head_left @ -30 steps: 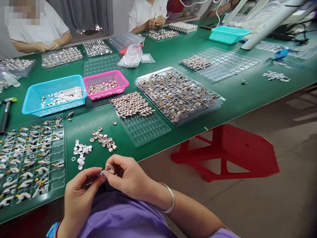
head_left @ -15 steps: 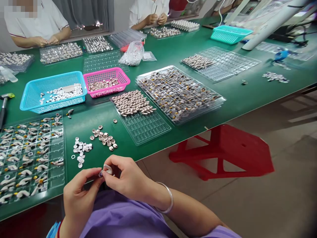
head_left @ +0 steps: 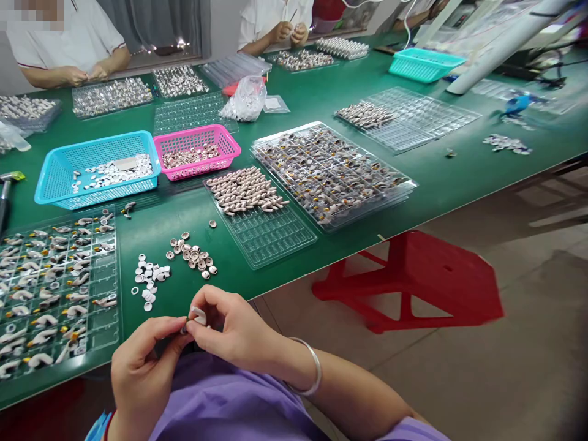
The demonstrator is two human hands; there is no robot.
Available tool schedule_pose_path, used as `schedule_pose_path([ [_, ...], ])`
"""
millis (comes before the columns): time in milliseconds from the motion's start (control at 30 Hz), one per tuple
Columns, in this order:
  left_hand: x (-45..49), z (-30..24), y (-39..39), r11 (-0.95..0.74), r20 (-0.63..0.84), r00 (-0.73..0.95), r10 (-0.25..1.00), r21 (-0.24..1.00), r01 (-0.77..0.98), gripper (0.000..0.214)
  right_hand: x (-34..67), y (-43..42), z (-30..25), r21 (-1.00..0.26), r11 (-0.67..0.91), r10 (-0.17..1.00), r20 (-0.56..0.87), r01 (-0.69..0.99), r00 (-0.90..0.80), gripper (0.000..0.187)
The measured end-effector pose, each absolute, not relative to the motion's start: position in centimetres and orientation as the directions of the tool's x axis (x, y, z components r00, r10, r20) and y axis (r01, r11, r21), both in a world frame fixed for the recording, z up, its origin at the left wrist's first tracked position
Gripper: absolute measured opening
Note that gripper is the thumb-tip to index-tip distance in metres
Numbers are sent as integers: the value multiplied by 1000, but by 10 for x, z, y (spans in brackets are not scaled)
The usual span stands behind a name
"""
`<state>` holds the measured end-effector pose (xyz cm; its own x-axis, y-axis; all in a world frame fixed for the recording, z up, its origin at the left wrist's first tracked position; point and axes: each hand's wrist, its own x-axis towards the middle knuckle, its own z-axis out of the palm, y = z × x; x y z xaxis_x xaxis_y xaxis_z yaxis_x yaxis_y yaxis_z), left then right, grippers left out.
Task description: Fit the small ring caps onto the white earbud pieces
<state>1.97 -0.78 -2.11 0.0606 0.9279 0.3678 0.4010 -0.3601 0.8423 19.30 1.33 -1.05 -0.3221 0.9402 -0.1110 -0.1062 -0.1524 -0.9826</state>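
Note:
Close in front of my lap, my right hand (head_left: 225, 321) is closed, pinching a small curved whitish part (head_left: 199, 315) shaped like an earphone shell. My left hand (head_left: 149, 358) is closed too, thumb and forefinger on a small round piece (head_left: 184, 329) right against that part. Fingertips cover most of the join, where a dark and yellowish bit shows. Beyond the hands lie a loose pile of white discs and rings (head_left: 149, 275) and a pile of beige round caps (head_left: 195, 256). At left, a clear compartment tray (head_left: 103, 324) holds curved beige parts with yellow ends.
A blue basket (head_left: 50, 177) and a pink basket (head_left: 236, 147) hold small parts. Clear trays of parts (head_left: 280, 236) (head_left: 408, 180) stand at the centre. A red stool (head_left: 445, 275) is by the table edge. Co-workers (head_left: 68, 49) sit across the green table (head_left: 294, 98).
My left hand has shifted slightly left and down, and the gap between the two held pieces looks a little wider, with a dark bit now showing. My right hand keeps its pinch.

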Motion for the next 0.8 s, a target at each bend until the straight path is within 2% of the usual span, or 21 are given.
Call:
schedule_pose_path([
  [200,14,-18,-9,-470,431,188,883,794,386,28,199,18,-11,-901,-363,841,-207,-238,-501,25],
  [300,11,-15,-8,-496,433,245,867,793,353,34,202,19,-12,-836,-471,778,-243,-283,-579,37],
  [433,10,-12,-7,-490,411,289,865,818,302,37,205,21,-14,-785,-545,712,-249,-293,-657,42],
  [567,11,-8,-7,-445,374,283,883,860,251,33,203,19,-16,-760,-573,699,-256,-308,-668,40],
  [800,15,-12,-9,-317,282,192,940,931,183,16,193,9,-17,-728,-587,748,-321,-354,-581,43],
])
